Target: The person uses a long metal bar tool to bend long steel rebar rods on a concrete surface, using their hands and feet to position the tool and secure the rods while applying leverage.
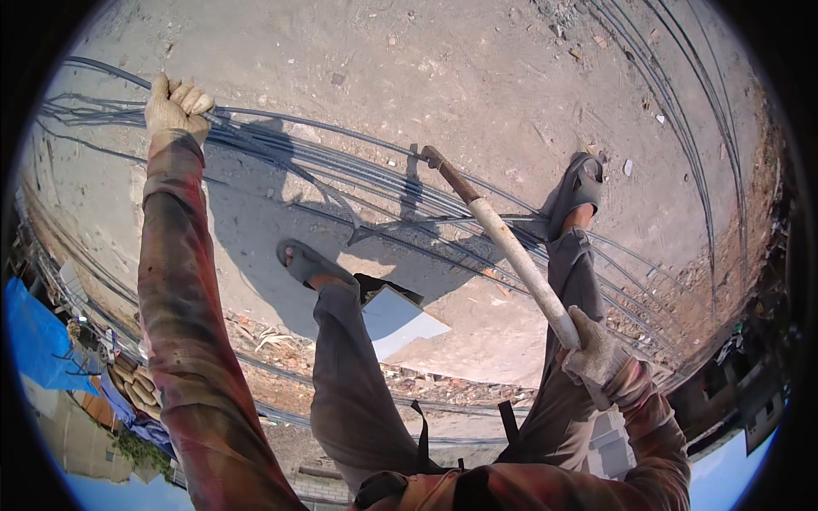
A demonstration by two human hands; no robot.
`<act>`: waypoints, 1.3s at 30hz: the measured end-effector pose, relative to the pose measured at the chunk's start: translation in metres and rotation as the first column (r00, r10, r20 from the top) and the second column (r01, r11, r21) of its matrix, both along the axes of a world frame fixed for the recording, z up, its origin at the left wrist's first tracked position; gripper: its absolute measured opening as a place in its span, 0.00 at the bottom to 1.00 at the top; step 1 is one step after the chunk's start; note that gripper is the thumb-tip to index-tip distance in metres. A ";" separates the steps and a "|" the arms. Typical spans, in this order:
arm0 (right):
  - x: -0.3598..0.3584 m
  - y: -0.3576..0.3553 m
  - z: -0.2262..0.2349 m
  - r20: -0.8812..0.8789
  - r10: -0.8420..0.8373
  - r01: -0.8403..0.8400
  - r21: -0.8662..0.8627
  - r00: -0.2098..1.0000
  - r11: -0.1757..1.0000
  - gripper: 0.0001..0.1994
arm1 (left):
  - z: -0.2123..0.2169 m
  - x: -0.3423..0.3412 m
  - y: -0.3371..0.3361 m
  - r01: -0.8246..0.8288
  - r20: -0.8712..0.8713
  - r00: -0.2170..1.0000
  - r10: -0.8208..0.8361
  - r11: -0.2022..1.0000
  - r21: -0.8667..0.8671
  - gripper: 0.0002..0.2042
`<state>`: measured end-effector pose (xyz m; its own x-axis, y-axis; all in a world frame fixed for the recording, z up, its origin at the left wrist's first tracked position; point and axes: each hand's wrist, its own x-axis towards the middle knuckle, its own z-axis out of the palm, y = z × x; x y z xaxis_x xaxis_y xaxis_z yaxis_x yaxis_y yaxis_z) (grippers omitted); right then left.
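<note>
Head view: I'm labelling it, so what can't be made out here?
Head view: how many rods the left hand grips, hidden by its gloved fingers.
Head view: the stretch of white pole inside the right hand, hidden by that hand.
Head view: some rods' left ends, cut off at the left edge.

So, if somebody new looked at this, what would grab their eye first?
Probably the long pale pipe-like tool, slanting right of centre from the gloved right hand up to its rusty tip. Next, the bundle of dark rods across the ground, with the gloved left hand closed on at least one, upper left. The blue sheet at the left edge stands out too.
</note>
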<state>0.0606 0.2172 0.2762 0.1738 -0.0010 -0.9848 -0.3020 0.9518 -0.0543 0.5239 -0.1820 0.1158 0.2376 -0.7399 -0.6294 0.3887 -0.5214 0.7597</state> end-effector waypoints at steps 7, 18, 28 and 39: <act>0.000 0.002 0.024 -0.033 0.005 -0.003 0.052 0.999 0.999 0.30 | 0.045 0.017 0.039 0.097 -0.258 0.960 -0.108 0.994 -0.055 0.22; 0.040 0.021 0.051 0.015 0.170 -0.170 0.002 0.985 0.985 0.14 | 0.097 0.048 0.123 0.005 -0.346 0.935 -0.071 0.982 -0.190 0.23; 0.038 0.013 0.041 -0.084 0.244 -0.244 0.017 0.966 0.970 0.14 | 0.108 0.099 0.187 -0.027 -0.449 0.889 -0.096 0.966 -0.258 0.25; 0.066 0.016 0.055 -0.165 0.239 -0.231 0.066 0.957 0.971 0.23 | 0.123 0.124 0.237 -0.165 -0.408 0.911 0.066 0.963 -0.213 0.24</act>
<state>0.1268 0.2335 0.3307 -0.0069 0.0653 -0.9978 -0.5184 0.8531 0.0594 0.6479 0.0546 0.2388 0.1001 -0.8612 -0.4984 0.7279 -0.2781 0.6268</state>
